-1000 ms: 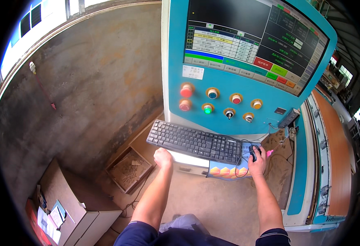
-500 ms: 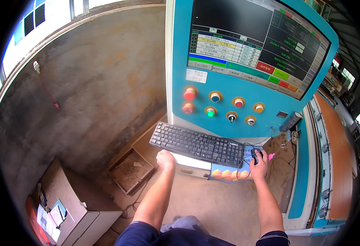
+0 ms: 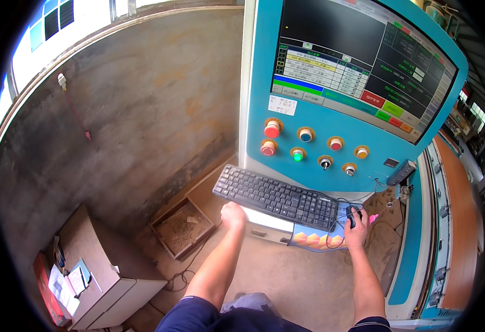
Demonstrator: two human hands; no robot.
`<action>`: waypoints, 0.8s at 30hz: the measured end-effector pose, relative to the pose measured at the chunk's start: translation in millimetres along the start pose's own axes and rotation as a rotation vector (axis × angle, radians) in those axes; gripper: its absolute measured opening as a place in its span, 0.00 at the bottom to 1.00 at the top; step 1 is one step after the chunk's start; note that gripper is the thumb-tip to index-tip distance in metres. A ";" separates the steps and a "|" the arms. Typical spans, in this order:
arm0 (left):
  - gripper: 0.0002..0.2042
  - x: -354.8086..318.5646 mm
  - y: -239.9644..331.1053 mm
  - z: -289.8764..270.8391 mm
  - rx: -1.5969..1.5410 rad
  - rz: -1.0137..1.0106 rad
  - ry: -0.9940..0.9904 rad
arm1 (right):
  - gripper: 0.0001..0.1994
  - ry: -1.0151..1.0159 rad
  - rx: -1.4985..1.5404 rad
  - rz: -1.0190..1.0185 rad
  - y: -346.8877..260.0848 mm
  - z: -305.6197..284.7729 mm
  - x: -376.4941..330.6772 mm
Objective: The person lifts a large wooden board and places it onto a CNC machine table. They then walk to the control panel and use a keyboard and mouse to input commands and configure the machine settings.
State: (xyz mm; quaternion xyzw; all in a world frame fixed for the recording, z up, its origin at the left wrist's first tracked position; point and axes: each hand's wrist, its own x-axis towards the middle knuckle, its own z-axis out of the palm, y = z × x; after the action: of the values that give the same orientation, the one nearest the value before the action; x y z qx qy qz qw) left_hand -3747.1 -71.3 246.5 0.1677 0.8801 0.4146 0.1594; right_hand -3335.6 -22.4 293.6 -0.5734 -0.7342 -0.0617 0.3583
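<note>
Both hands worked at the console shelf. The right hand (image 3: 356, 232) lay curled over a black mouse (image 3: 353, 216), palm on its back and fingers draped over the front, gripping it lightly. That mouse sat on a colourful mouse pad (image 3: 314, 239) at about four o'clock from the black keyboard (image 3: 275, 196), just beside its right end. The left hand (image 3: 233, 214) was closed into a loose fist, knuckles resting against the front edge of the pale shelf (image 3: 267, 220) under the keyboard's near side; whether it pinched anything could not be told.

At twelve o'clock from the keyboard rose the blue control panel (image 3: 259, 110), its dark screen (image 3: 358, 66) showing coloured rows and boxes. Between screen and keyboard ran two rows of round push buttons (image 3: 272, 129), red at the left, with one green lamp (image 3: 297, 155) lit in the lower row. At eight o'clock from the left hand, on the concrete floor, stood an open wooden box (image 3: 183, 227) of debris, and farther out at the same bearing a cardboard carton (image 3: 96, 271) with papers tucked beside it.
</note>
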 end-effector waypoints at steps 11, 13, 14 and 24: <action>0.22 1.1 -2.0 1.0 -0.118 -0.048 -0.011 | 0.22 0.006 0.011 -0.024 5.9 4.0 -0.5; 0.22 2.4 -3.9 1.8 -0.080 -0.022 -0.018 | 0.22 0.002 0.010 -0.027 6.0 4.1 -0.5; 0.22 2.9 -4.7 1.9 -0.062 -0.009 -0.021 | 0.22 -0.001 0.010 -0.028 6.2 4.3 -0.3; 0.22 -3.5 4.2 -6.6 -0.188 -0.087 0.003 | 0.21 0.000 0.019 -0.007 2.3 2.0 0.0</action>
State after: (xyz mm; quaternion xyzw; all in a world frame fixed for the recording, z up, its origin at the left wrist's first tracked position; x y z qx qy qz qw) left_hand -3746.0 -74.8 254.3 0.1131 0.8440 0.4883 0.1911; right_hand -3334.5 -20.6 291.4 -0.5676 -0.7365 -0.0561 0.3636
